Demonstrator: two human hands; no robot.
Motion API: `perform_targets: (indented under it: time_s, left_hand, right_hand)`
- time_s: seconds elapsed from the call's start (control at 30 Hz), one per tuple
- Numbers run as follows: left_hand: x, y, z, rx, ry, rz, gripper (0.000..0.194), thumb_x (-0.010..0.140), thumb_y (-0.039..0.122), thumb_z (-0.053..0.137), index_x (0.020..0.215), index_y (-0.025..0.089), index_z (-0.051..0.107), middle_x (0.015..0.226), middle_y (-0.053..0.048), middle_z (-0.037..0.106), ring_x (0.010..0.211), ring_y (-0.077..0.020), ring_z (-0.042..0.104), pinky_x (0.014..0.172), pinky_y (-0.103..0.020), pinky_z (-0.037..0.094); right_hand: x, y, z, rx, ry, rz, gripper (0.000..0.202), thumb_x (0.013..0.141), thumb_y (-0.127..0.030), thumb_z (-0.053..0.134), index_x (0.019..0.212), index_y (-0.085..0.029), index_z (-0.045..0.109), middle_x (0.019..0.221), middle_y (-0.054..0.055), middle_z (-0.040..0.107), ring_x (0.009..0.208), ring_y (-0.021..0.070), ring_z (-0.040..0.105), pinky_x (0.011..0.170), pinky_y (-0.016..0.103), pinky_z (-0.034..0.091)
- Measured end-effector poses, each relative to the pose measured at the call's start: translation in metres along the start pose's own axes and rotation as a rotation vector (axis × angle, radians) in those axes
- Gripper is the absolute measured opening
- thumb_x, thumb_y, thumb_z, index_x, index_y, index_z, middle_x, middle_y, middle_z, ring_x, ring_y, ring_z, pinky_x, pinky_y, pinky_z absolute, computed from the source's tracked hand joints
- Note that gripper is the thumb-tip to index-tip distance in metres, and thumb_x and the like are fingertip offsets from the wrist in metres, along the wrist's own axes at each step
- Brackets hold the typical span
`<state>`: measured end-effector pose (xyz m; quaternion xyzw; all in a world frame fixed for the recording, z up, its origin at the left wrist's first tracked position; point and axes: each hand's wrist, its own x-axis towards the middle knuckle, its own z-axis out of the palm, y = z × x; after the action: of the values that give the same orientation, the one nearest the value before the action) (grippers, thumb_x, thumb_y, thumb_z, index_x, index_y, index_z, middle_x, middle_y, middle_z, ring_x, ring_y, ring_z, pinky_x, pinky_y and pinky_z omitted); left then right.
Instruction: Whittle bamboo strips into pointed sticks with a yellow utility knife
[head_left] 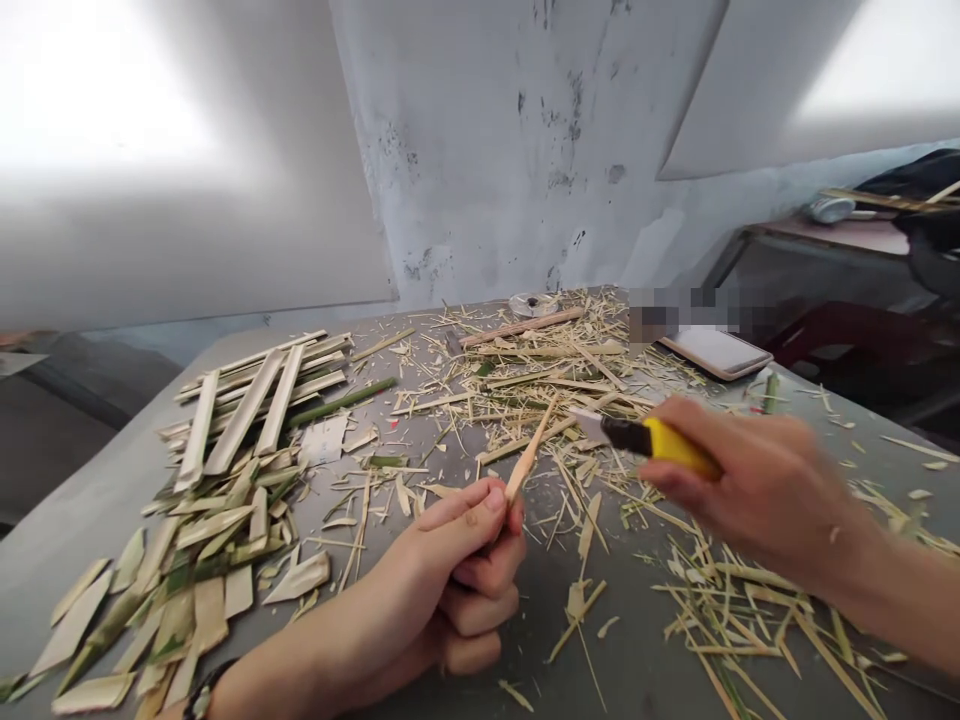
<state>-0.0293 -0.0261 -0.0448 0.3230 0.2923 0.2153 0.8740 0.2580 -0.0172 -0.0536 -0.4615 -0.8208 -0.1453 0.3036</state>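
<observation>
My left hand is closed around the lower end of a thin bamboo piece, which tapers to a point and tilts up to the right. The fist hides its lower end. In my right hand, a little blurred, is a yellow and black utility knife. Its short blade points left toward the bamboo piece, with a gap between them. Bamboo shavings lie on the table under and around both hands.
Split bamboo strips are stacked at the left, with a heap of flat bamboo chips before them. A hammer and a roll of clear tape lie at the back, a phone at the back right. More shavings cover the right front.
</observation>
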Motion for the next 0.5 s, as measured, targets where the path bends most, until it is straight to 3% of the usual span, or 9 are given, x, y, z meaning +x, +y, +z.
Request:
perform_targets:
  time_s: [0.17,0.5]
  left_hand:
    - [-0.001,-0.002,0.002,0.068,-0.001,0.003,0.023,0.108,0.036,0.052,0.091,0.026,0.040,0.066,0.011,0.031,0.045,-0.0046,0.010,0.041,-0.015,0.013]
    - [0.000,-0.003,0.003,0.084,0.013,-0.023,0.021,0.110,0.039,0.045,0.097,0.024,0.049,0.065,0.012,0.035,0.043,-0.0035,0.011,0.038,-0.013,0.012]
  right_hand:
    - [-0.008,-0.024,0.020,0.155,-0.112,-0.052,0.048,0.108,-0.061,0.038,0.080,-0.023,0.047,0.055,-0.007,0.043,0.043,0.0103,0.039,0.048,0.026,0.027]
    - [-0.012,-0.023,0.026,0.112,-0.179,-0.065,0.043,0.109,-0.057,0.040,0.083,-0.023,0.049,0.058,-0.006,0.054,0.046,0.0117,0.046,0.051,0.028,0.025]
